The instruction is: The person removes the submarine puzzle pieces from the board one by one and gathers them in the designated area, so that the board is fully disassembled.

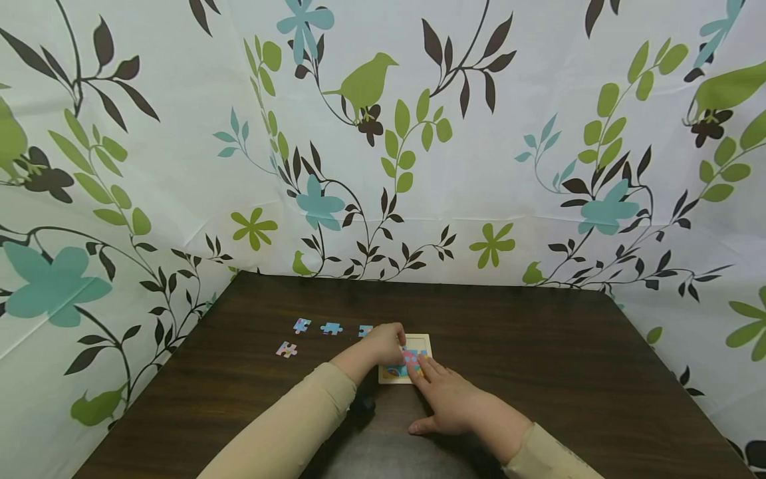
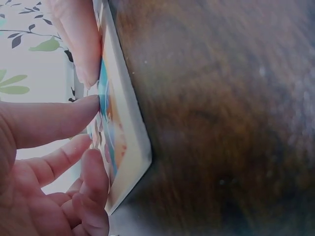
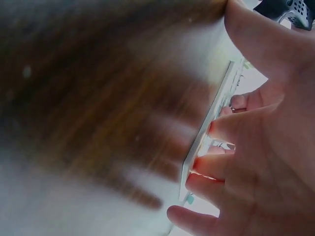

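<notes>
A small square wooden jigsaw board [image 1: 387, 382] lies on the table, with blue, pink and orange pieces [image 1: 413, 359] in its near part. At its left side, my left hand [image 1: 383, 344] has bent fingers and appears to pinch a puzzle piece, largely hidden by those fingers. In the left wrist view, the thumb [image 2: 54, 120] and fingertips meet the board's face, while other fingers curl in. My right hand [image 1: 451, 399] stretches nearly straight fingers over the board's right edge, its thumb spread toward me. The right wrist view has these fingers [image 3: 211, 162] along the board's rim [image 3: 204, 130].
Several loose jigsaw pieces lie left of the board, among them a blue one [image 1: 331, 328], a pink-and-blue one [image 1: 302, 325] and a multicoloured one [image 1: 286, 349]. The dark wooden table [image 1: 538, 346] reaches a patterned curtain [image 1: 419, 219] at the back.
</notes>
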The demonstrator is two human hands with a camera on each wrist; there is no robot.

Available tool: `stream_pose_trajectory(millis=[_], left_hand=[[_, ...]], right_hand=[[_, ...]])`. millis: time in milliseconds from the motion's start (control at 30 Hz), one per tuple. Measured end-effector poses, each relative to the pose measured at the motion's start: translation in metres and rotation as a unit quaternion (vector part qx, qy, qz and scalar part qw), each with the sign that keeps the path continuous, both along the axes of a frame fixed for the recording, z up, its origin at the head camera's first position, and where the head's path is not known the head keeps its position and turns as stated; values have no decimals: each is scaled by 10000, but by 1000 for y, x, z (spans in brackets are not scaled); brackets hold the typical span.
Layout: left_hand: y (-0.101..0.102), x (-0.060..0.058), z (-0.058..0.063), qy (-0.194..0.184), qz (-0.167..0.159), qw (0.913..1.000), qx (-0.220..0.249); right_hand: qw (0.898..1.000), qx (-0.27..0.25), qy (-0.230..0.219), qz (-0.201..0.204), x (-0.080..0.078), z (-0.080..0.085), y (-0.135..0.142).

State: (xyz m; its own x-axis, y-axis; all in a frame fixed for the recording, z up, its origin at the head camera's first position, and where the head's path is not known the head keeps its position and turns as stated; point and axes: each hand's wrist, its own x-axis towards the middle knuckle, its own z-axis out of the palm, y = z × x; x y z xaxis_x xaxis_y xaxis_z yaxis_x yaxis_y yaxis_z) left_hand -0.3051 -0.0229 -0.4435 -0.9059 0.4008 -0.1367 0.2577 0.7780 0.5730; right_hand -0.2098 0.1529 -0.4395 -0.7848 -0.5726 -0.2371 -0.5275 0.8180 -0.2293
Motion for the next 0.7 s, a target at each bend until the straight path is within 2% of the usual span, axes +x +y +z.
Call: stream_pose_trajectory(millis=[500,700], left_hand=[[-1,-3,-5,19,16,9997,229],[-1,-1,-5,-24,0,9995,310]], right_hand=[[9998,52,205,39,-4,1,3],[9999,-104,45,7,-4,-1,5]])
